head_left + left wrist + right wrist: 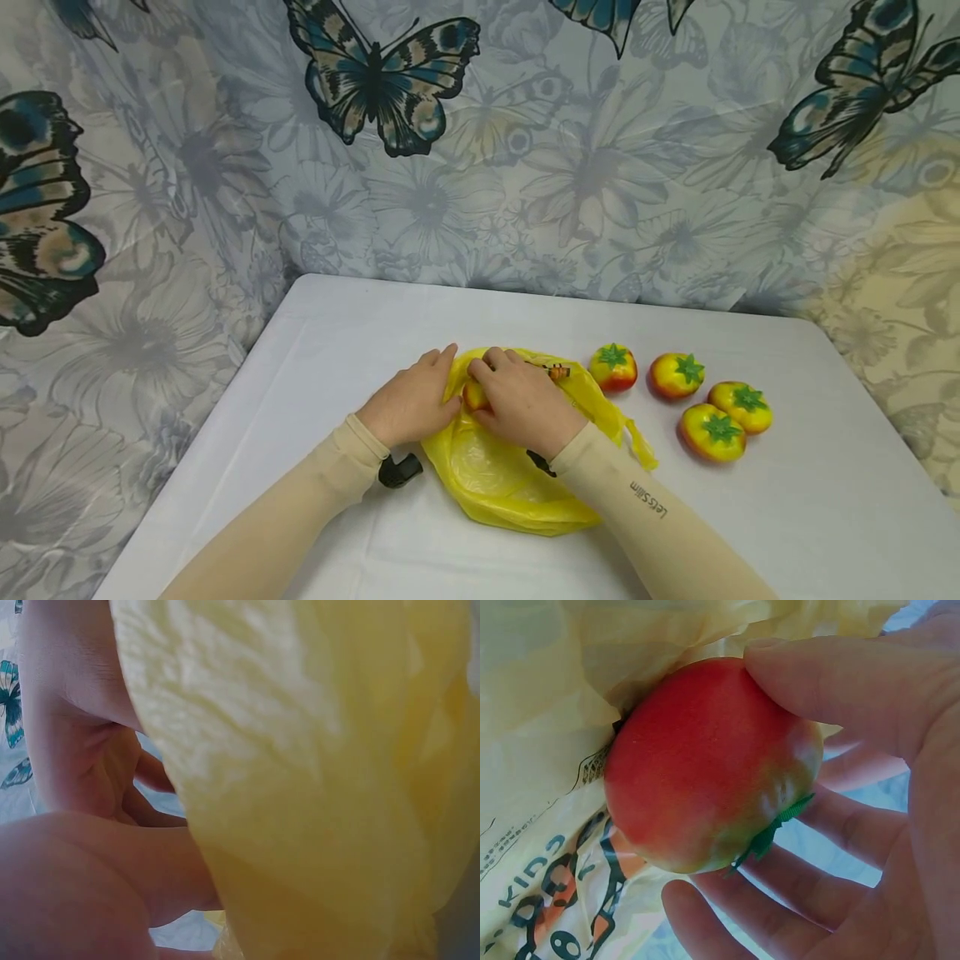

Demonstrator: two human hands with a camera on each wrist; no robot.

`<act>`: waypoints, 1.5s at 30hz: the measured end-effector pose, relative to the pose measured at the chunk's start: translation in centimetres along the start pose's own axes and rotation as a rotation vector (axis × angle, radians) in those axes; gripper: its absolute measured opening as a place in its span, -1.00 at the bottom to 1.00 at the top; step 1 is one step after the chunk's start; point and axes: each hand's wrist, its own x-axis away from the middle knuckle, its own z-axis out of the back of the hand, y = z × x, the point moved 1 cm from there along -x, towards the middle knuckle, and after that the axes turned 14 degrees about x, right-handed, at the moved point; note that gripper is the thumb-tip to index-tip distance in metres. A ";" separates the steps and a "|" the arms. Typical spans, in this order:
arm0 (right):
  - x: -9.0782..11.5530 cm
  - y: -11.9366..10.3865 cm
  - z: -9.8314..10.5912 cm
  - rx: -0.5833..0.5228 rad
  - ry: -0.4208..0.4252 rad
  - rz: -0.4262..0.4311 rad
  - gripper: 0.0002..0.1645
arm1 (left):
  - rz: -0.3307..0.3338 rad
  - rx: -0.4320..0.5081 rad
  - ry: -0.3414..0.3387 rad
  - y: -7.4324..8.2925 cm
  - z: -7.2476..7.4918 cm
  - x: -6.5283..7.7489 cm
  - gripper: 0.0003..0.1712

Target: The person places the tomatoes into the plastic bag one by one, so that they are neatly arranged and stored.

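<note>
My right hand (528, 404) holds a toy persimmon (705, 765), red and yellow with a green leafy top, over the mouth of a yellow plastic bag (495, 475). In the right wrist view the thumb lies on the fruit's upper side and the fingers curve under it. At the bag's left rim is my left hand (416, 400), its thumb and index finger spread apart. The left wrist view has the bag's yellow film (300, 765) covering the fingertips. Dark printed lettering (562, 900) marks the bag beside the fruit.
Right of the bag, several more toy persimmons (677, 375) sit on the white-covered table (360, 333). A twisted bag handle (639, 446) trails toward them. A black object (400, 471) shows below my left wrist. Butterfly-patterned cloth (480, 208) hangs behind the table.
</note>
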 end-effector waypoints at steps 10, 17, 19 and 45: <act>2.1 1.6 1.7 -0.038 -0.042 -0.073 -0.18 | 0.041 0.000 -0.009 0.3 -0.2 -0.3 -0.06; 5.5 5.1 3.4 -0.022 -0.012 -0.160 -0.21 | 0.092 0.010 -0.012 -0.6 0.3 0.3 -0.04; 6.8 6.3 3.4 -0.003 0.007 -0.186 -0.22 | 0.097 0.010 -0.008 -0.9 0.5 0.6 -0.04; 20.2 15.4 -0.1 -0.002 -0.054 -0.540 -0.24 | 0.073 0.008 -0.039 0.0 -0.3 0.0 -0.04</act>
